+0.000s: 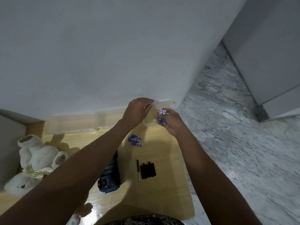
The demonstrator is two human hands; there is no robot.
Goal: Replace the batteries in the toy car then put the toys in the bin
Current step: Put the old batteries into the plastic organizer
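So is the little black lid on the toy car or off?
Off. The black lid lies flat on the wooden table, apart from the toy car, beside the screwdriver.

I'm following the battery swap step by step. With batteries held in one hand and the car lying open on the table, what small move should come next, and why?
Probably bring the right hand down and back toward the toy car. It grips a few batteries up near the clear bin, far from the car. The black cover and screwdriver lie beside the car, so its compartment seems open.

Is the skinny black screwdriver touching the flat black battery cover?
Apart. The head view shows a strip of bare wooden table between the thin black screwdriver and the square black plastic battery cover lying to its right.
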